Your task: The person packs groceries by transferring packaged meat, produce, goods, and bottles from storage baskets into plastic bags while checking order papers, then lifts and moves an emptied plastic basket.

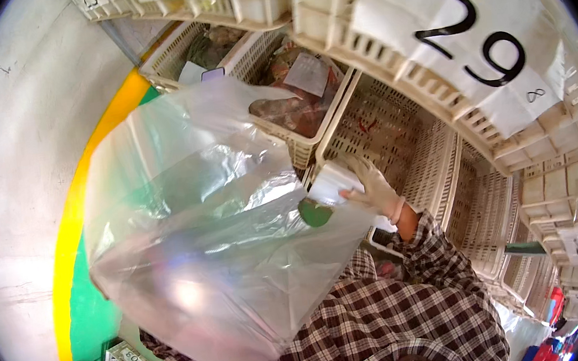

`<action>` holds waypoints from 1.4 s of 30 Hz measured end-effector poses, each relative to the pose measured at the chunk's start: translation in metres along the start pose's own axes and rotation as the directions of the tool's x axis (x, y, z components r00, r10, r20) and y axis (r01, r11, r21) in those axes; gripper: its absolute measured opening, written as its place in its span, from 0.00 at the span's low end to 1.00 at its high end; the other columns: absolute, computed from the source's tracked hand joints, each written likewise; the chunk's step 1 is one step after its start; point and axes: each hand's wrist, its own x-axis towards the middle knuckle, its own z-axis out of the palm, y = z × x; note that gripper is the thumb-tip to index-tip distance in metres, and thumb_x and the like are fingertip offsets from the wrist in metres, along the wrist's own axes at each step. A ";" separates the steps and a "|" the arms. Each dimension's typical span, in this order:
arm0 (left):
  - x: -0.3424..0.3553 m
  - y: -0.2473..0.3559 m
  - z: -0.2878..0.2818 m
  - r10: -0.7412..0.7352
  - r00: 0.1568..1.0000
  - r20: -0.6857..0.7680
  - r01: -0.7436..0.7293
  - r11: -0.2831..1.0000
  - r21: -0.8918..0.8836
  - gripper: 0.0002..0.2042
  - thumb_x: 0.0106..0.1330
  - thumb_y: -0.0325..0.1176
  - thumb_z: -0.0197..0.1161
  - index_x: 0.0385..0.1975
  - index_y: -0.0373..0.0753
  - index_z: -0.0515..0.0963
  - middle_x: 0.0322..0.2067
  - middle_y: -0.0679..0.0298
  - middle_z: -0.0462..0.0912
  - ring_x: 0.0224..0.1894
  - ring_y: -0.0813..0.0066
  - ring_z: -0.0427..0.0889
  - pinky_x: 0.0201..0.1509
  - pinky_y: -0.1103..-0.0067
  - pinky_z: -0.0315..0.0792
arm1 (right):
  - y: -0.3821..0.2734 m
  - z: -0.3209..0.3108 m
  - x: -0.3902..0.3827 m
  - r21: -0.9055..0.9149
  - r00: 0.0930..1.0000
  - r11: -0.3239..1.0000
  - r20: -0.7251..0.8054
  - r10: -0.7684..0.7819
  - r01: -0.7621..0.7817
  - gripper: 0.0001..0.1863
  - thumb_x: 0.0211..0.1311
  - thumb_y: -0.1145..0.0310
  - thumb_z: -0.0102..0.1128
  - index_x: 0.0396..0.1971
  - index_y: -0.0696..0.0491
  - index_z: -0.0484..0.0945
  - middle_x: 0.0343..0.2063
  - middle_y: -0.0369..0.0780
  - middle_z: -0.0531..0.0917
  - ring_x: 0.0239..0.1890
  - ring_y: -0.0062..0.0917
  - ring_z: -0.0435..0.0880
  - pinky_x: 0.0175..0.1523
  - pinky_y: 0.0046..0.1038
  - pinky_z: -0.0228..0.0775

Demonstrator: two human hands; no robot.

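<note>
A large clear plastic bag [192, 261] spreads across the middle, in front of my chest, with light glinting on its folds. At its right end is my right hand [376, 189], in a pale thin glove. The bag's edge runs in under the thumb and palm, and the fingers reach up and left. Green shows at a rounded gap in the bag, left of that hand. A white sheet [330, 180] lies beside the thumb, near a crate's rim. My left hand is out of sight, with only a bit of plaid sleeve showing behind the bag.
Ahead, a slotted crate [330, 139] holds packed reddish goods in clear wrap with a white slip. An open crate [396, 123] stands right of it. Overhead hang pale crates [424, 60] with paper labels. A white wall [13, 174] rises at left, beside a yellow floor stripe [69, 232].
</note>
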 end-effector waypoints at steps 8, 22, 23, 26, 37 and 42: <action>0.091 0.037 -0.130 -0.156 0.988 0.008 0.153 0.979 0.131 0.15 0.58 0.34 0.54 0.42 0.32 0.74 0.41 0.56 0.77 0.40 0.67 0.78 0.43 0.75 0.75 | -0.190 0.011 0.118 0.790 0.865 0.352 0.461 0.199 -0.502 0.16 0.63 0.61 0.54 0.39 0.60 0.78 0.27 0.35 0.80 0.25 0.14 0.72 0.32 0.16 0.64; 0.095 0.011 -0.078 -0.635 0.755 0.161 0.405 0.646 0.647 0.11 0.57 0.28 0.62 0.38 0.30 0.74 0.29 0.72 0.74 0.27 0.86 0.70 0.29 0.87 0.64 | -0.318 0.136 0.177 0.512 0.905 0.790 0.407 0.123 -0.337 0.13 0.56 0.64 0.60 0.37 0.56 0.79 0.28 0.39 0.82 0.28 0.22 0.80 0.39 0.26 0.75; 0.101 0.018 -0.077 -0.638 0.753 0.164 0.407 0.646 0.646 0.11 0.57 0.28 0.62 0.38 0.30 0.74 0.29 0.72 0.74 0.27 0.86 0.70 0.29 0.87 0.64 | -0.318 0.133 0.179 0.574 0.843 0.702 0.534 0.070 -0.422 0.16 0.56 0.61 0.61 0.39 0.56 0.78 0.31 0.40 0.82 0.30 0.24 0.81 0.40 0.27 0.75; 0.119 0.035 -0.098 -0.803 0.584 0.118 0.619 0.535 0.575 0.08 0.55 0.29 0.64 0.29 0.30 0.76 0.22 0.73 0.74 0.24 0.84 0.69 0.26 0.85 0.64 | -0.282 0.160 0.157 0.909 0.958 0.310 0.287 0.020 -0.279 0.17 0.54 0.60 0.61 0.40 0.57 0.78 0.34 0.40 0.82 0.33 0.25 0.81 0.41 0.27 0.75; 0.194 0.018 -0.215 -0.005 0.976 0.217 -0.217 -0.039 0.976 0.33 0.47 0.33 0.68 0.56 0.36 0.64 0.50 0.48 0.68 0.54 0.50 0.68 0.57 0.65 0.65 | -0.237 0.085 0.155 0.942 0.704 -0.300 0.114 0.701 0.147 0.03 0.53 0.69 0.54 0.27 0.47 0.70 0.24 0.31 0.72 0.28 0.23 0.74 0.35 0.28 0.71; 0.152 -0.001 -0.125 0.121 0.861 0.494 -0.508 0.178 0.843 0.29 0.44 0.29 0.69 0.50 0.34 0.68 0.49 0.50 0.68 0.52 0.54 0.68 0.53 0.66 0.67 | -0.278 0.097 0.189 0.970 0.680 -0.194 0.042 0.732 0.149 0.02 0.55 0.72 0.52 0.28 0.48 0.70 0.25 0.31 0.74 0.27 0.19 0.73 0.35 0.21 0.69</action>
